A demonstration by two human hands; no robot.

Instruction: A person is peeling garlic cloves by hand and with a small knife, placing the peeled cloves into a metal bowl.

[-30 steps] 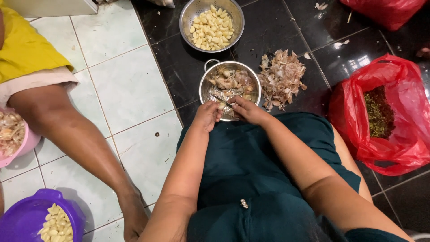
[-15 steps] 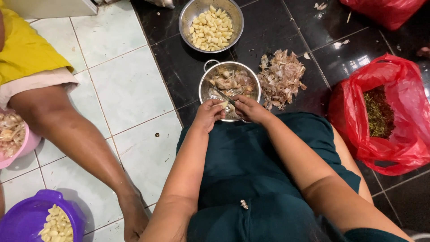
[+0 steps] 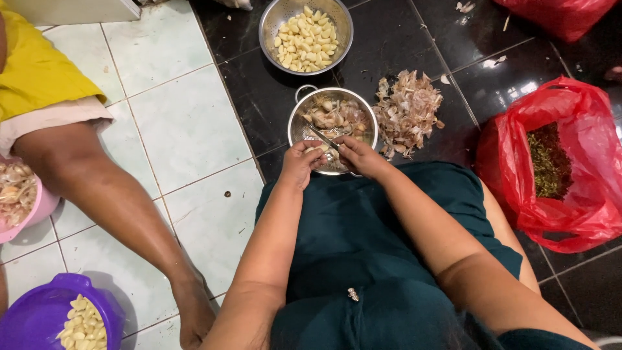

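My left hand (image 3: 300, 162) pinches a garlic clove (image 3: 315, 150) over the near rim of a steel pot (image 3: 297, 127) that holds unpeeled garlic. My right hand (image 3: 357, 157) grips a small knife (image 3: 323, 137) whose blade points left and up toward the clove. Both hands meet just above my lap, which is covered by dark green cloth. A steel colander (image 3: 268, 19) full of peeled cloves sits farther away on the dark tiles. A heap of garlic skins (image 3: 408, 111) lies right of the pot.
Another person's bare leg (image 3: 110, 207) stretches across the pale tiles at left, under yellow cloth. A purple bowl (image 3: 32, 317) of peeled cloves and a pink bowl (image 3: 40, 209) of skins sit at left. A red plastic bag (image 3: 583, 188) with dried greens lies at right.
My hands have barely shifted over the pot; the knife blade now shows more plainly against the clove.
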